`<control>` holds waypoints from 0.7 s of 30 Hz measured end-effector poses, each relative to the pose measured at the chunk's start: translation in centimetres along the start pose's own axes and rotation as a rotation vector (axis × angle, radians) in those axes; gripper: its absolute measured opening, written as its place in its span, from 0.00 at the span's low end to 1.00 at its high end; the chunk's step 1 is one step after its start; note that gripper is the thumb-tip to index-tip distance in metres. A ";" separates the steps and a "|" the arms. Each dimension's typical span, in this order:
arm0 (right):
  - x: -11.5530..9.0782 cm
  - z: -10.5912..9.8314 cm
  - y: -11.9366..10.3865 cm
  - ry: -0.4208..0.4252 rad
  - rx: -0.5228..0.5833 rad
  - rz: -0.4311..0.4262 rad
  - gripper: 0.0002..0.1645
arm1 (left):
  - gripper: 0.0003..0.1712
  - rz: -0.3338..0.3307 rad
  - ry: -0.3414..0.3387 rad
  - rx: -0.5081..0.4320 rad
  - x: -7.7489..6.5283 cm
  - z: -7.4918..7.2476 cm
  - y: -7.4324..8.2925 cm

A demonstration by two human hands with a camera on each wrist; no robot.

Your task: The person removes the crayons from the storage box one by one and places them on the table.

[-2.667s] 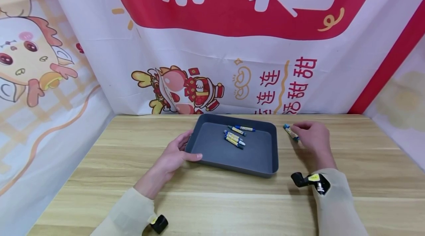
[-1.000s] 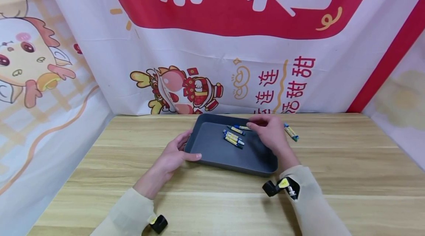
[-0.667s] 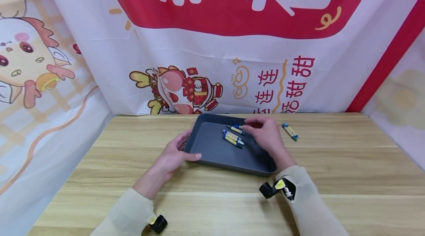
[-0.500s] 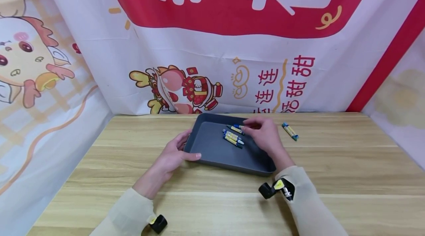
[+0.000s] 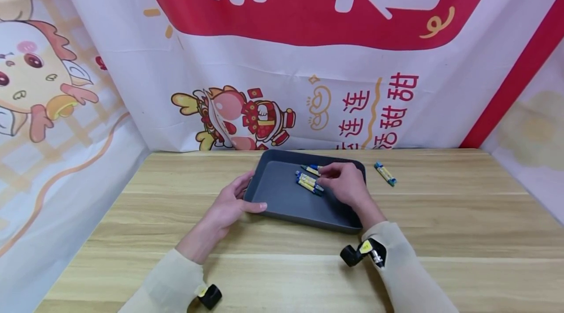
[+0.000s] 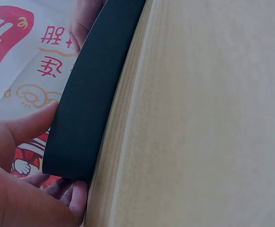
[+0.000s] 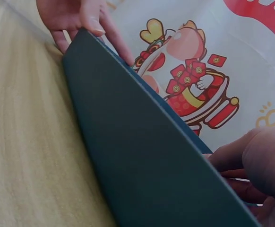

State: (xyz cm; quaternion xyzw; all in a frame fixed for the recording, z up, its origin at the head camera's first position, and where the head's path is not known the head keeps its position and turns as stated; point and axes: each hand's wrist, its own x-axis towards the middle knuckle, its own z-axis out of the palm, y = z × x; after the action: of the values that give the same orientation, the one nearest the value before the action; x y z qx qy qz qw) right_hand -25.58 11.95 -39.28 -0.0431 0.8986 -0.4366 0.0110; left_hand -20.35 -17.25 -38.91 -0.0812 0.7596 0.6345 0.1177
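My left hand [image 5: 225,205] grips the near left corner of a dark grey rectangular tray [image 5: 304,212], the thumb over its rim and the fingers round its outer side. Inside lie several short crayons [image 5: 307,181] in yellow wrappers with blue, green or white ends, bunched near the middle. Over the right ends of these crayons is my right hand [image 5: 348,184], its fingers curled and the thumb and fingertips touching the bunch. Whether it pinches one is hidden. In the right wrist view the tray wall [image 7: 137,142] covers the fingertips.
More crayons [image 5: 385,174] lie side by side on the wooden table [image 5: 282,274], right of the tray. A printed white and red cloth [image 5: 308,19] hangs behind the table's far edge, with another printed cloth [image 5: 44,107] at the left.
My right hand has left the crayons on the table at right, moved left into the tray, then slid slightly nearer to me over the bunched crayons. My left hand keeps its grip.
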 end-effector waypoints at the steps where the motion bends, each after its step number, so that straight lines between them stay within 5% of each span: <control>1: 0.0 0.1 0.0 -0.005 -0.015 0.001 0.14 | 0.55 0.001 0.000 0.000 0.0 0.0 0.0; 21: 0.3 0.7 0.5 -0.031 -0.099 -0.004 0.11 | 0.55 0.001 -0.002 -0.003 0.0 -0.1 -0.1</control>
State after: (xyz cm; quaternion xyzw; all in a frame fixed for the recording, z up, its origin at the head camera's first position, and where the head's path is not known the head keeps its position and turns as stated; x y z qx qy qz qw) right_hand -25.90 11.69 -40.13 -0.0524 0.9187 -0.3908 0.0220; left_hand -20.36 -17.31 -38.96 -0.0804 0.7587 0.6356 0.1179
